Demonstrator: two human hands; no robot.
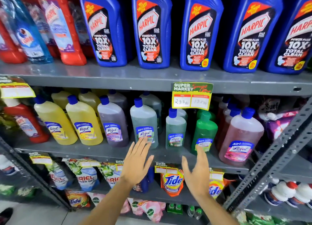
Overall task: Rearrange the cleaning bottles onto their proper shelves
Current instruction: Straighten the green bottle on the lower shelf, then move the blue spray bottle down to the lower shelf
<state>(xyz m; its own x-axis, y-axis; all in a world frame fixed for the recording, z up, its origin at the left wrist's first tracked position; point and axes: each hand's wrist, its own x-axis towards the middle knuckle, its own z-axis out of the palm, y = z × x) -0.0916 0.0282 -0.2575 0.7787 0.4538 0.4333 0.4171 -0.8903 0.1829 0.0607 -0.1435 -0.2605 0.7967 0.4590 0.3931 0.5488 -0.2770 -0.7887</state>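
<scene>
So, working left to right along the grey metal middle shelf (pixel 94 151): a red angled-neck toilet-cleaner bottle (pixel 25 121) sits at the far left end, looking like the odd one out beside two yellow blue-capped floor-cleaner bottles (pixel 70 121) and a purple one (pixel 113 123), which I'd guess are grouped by colour on purpose. My left hand (pixel 136 164) is up with fingers spread and empty, fingertips just about at the label of the tall pale-green blue-capped bottle (pixel 144 123); can't tell if they actually touch. Between my hands stands the smaller pale-green bottle (pixel 175 130), set a bit further back. My right hand (pixel 196 172) is open too, nothing held, fingertips near the bright green opaque bottle with the green cap (pixel 205 131). My read is I'm lined up to nudge or pick from the green group. The yellow-and-green price tag (pixel 192 95) hangs low over the caps there, so lifting straight up could snag it. The big pink bottle (pixel 241 136) crowds the right side, and the grey slotted upright (pixel 276 155) boxes it in.
</scene>
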